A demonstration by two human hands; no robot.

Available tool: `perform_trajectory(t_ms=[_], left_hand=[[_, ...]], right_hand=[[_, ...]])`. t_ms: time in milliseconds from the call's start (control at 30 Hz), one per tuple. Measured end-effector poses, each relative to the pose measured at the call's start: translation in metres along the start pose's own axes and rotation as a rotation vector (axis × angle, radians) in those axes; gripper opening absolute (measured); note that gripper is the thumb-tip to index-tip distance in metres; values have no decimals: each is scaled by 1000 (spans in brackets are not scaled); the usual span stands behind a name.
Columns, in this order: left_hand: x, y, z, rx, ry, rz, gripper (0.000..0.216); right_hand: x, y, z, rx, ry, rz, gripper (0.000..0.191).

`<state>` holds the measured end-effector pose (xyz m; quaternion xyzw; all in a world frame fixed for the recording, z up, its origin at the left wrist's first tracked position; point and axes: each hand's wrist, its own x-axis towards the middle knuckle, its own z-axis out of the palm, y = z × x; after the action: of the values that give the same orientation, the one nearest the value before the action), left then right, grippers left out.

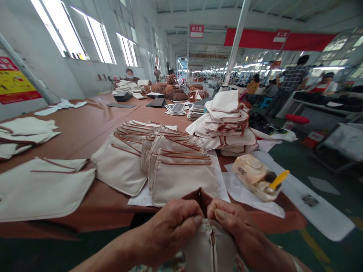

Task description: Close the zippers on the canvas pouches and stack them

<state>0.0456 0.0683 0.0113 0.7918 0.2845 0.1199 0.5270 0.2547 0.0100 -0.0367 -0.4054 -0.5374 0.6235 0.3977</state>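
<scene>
My left hand and my right hand grip the two sides of a cream fabric bag piece with brown edging, held low at the table's front edge. Thumbs and fingers pinch it on either side of its middle seam. Its brown lining shows between my hands. Just beyond lies a row of overlapping cream bag pieces with brown trim. More such pieces lean beside them to the left. The lower part of the held piece runs out of view.
At right, a plastic container carries a yellow-handled brush on white paper. Behind it rises a tall stack of cream pieces. Flat cream pieces lie at left on the brown-covered table. Several people work farther back.
</scene>
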Motion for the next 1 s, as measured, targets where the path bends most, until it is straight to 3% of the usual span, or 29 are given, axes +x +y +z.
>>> perform_trajectory(t_ms=[167, 300, 433, 600, 833, 1000], left_hand=[[0, -9, 2, -234, -37, -126, 27], [2, -15, 7, -325, 9, -131, 34], [6, -13, 11, -286, 96, -203, 33], [10, -9, 11, -243, 149, -290, 23], [12, -10, 11, -209, 119, -301, 14], [15, -6, 11, -121, 148, -299, 14]], right_hand=[[4, -1, 6, 54, -36, 6, 37], [8, 3, 7, 43, -10, 28, 35], [11, 3, 8, 43, -30, 38, 34], [11, -6, 10, -188, 21, -59, 35], [12, -3, 6, -174, 16, -2, 37], [14, -4, 3, -242, 8, -37, 24]])
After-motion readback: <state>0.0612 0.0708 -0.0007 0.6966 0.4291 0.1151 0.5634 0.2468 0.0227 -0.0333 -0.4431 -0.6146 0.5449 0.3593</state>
